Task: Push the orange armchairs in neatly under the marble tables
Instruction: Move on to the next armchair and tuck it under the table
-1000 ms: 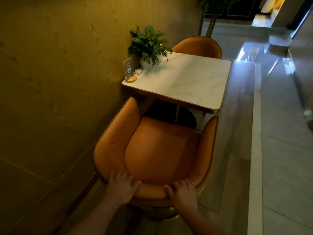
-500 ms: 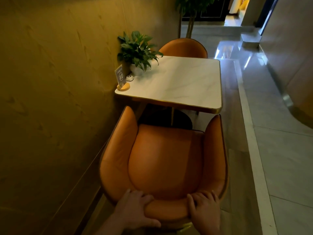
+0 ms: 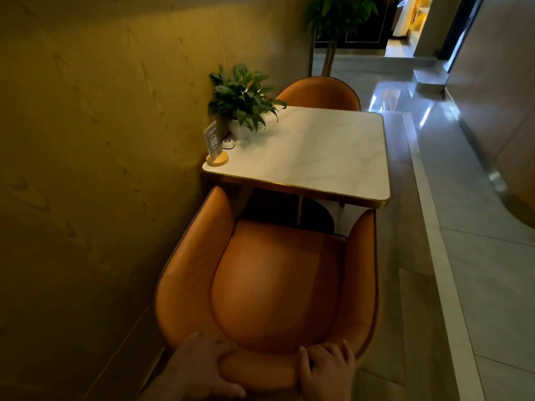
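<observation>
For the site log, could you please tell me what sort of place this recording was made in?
Probably a café or restaurant seating area: the marble table carries an A12 number sign and a potted plant, with orange armchairs on opposite sides.

**Left hand** (image 3: 202,369) and **right hand** (image 3: 327,367), seen from the back; both are bare. The left hand runs into a bare wrist and a short stretch of bare forearm (image 3: 162,390) at the lower edge. The right hand is cut off at the wrist by the frame. Knuckles and separate fingers are distinct. Nails and finer surface detail cannot be made out in the dim, warm light.
</observation>
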A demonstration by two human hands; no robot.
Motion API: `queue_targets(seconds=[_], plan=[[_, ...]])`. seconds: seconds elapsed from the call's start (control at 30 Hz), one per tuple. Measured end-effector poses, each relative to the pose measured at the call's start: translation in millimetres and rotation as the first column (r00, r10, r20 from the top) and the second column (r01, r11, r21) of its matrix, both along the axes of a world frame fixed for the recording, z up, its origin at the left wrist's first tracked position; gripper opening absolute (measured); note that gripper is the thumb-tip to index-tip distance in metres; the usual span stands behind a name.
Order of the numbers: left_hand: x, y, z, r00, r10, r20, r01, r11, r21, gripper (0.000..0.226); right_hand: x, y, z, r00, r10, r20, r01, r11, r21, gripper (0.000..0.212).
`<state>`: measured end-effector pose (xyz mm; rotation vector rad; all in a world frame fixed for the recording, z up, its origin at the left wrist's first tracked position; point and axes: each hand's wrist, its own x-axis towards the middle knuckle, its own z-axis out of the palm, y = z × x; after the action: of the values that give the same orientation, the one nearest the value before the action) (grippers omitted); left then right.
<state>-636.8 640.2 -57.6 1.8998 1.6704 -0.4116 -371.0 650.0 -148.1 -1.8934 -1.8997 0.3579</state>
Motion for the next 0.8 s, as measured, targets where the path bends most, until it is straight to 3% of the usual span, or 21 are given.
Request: queue_targets(seconds=[0.2,0.37,0.53,0.67,0.8], plan=[[-16.5,11.9,-4.6,0.997,-0.072,0.007,0.072,0.997,-0.005,0.102,-7.8,9.5,3.6,1.0,0.012,-0.017,-0.013,0.996,-0.092,0.028],[-20.6,13.7,-25.4,0.995,0.044,0.088,-0.049,0.997,0.055,0.084,-4.4,7.0,24.5,0.998,0.02,0.054,-0.004,0.961,-0.278,0.031],[-8.5,16.1,-23.1,0.987,0.143,0.08,-0.156,0.968,0.198,0.038,-10.9,18.3,43.7,0.993,0.042,0.113,0.009,0.909,-0.417,0.033],[-7.6,17.8,-25.4,0.971,0.239,-0.011,-0.233,0.955,0.183,0.044,-3.6,18.7,35.5,0.982,-0.022,0.188,0.11,0.873,-0.474,0.059],[0.2,18.9,-20.8,0.925,0.348,-0.152,-0.327,0.934,0.145,0.048,-0.3,35.3,40.2,0.976,-0.1,0.191,0.189,0.821,-0.538,0.058]])
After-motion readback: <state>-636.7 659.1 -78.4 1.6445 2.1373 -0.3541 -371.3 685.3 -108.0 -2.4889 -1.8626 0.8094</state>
